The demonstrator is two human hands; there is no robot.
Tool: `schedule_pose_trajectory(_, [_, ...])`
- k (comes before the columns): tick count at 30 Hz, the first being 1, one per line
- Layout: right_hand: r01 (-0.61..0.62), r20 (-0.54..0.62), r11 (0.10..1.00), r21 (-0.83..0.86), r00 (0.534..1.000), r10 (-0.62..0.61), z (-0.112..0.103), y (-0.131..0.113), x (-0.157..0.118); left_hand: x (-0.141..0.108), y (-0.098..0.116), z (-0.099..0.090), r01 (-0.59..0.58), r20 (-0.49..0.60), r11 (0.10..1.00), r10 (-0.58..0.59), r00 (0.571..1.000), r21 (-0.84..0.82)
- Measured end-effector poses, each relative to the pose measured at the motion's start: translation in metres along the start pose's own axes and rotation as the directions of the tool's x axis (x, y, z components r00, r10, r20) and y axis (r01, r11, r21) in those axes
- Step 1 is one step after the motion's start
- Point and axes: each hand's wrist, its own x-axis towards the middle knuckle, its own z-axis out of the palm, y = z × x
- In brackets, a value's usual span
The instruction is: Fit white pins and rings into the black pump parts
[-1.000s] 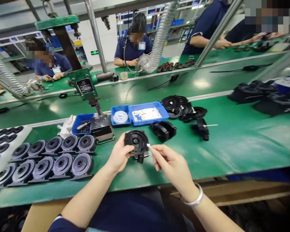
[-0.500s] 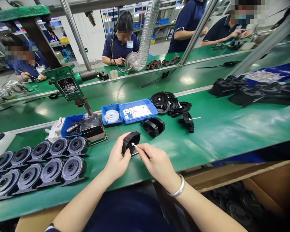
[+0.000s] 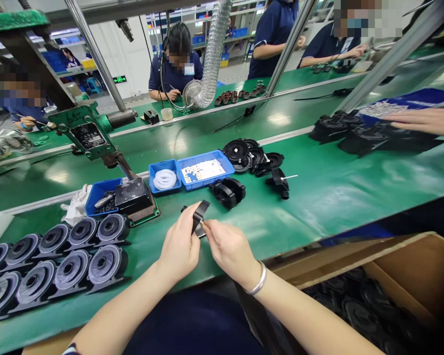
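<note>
My left hand [image 3: 179, 246] is closed around a black plastic housing [image 3: 200, 211], held tilted above the front of the bench. Close against its right side, my right hand [image 3: 229, 249] pinches a thin white rod, now mostly covered by the fingers; only a pale bit shows at the fingertips. Beyond my hands lie a pair of black round housings [image 3: 227, 192] and another black part [image 3: 280, 184] with a white rod sticking out of it. A stack of black discs [image 3: 240, 154] rests behind them.
Rows of black housings with grey rings [image 3: 105, 264] stand at left beside a green press [image 3: 91, 130]. Blue trays hold white rings [image 3: 165, 179] and small pale parts [image 3: 203, 170]. Another person's hand [image 3: 425, 121] reaches over black parts at right. A cardboard box [image 3: 410, 276] sits below.
The black housing has turned so that its edge faces me, and the rod is more covered by my right fingers. Another person's hand has come in at right. The view has shifted slightly.
</note>
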Motion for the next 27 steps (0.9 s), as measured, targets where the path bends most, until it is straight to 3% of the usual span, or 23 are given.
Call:
schedule_pose_trajectory(7, [-0.018,0.041,1.000,0.015,0.999,0.017,0.009,0.012,0.002,0.003,-0.008,0.006,0.014,0.047,1.000,-0.014,0.999,0.000])
schedule_pose_trajectory(11, [-0.026,0.067,1.000,0.009,0.997,0.026,0.007,0.021,-0.001,0.002,-0.010,0.010,-0.004,0.068,0.994,0.011,0.998,-0.110])
schedule_pose_trajectory(14, [-0.051,0.105,0.995,0.081,0.994,0.042,0.000,0.024,-0.003,-0.001,-0.011,0.007,0.045,0.114,0.964,-0.016,0.993,-0.260])
schedule_pose_trajectory(18, [-0.124,0.153,0.969,0.213,0.984,0.092,-0.008,0.019,-0.004,-0.002,-0.014,-0.001,0.173,0.163,0.850,-0.104,0.981,-0.497])
schedule_pose_trajectory(23, [-0.225,0.187,0.916,0.333,0.968,0.170,-0.009,0.009,-0.001,-0.003,-0.020,-0.001,0.228,0.138,0.777,-0.182,0.974,-0.587])
schedule_pose_trajectory(27, [-0.296,0.228,0.859,0.418,0.949,0.216,-0.007,0.006,-0.002,-0.008,-0.021,0.005,0.326,0.209,0.582,-0.261,0.942,-0.745])
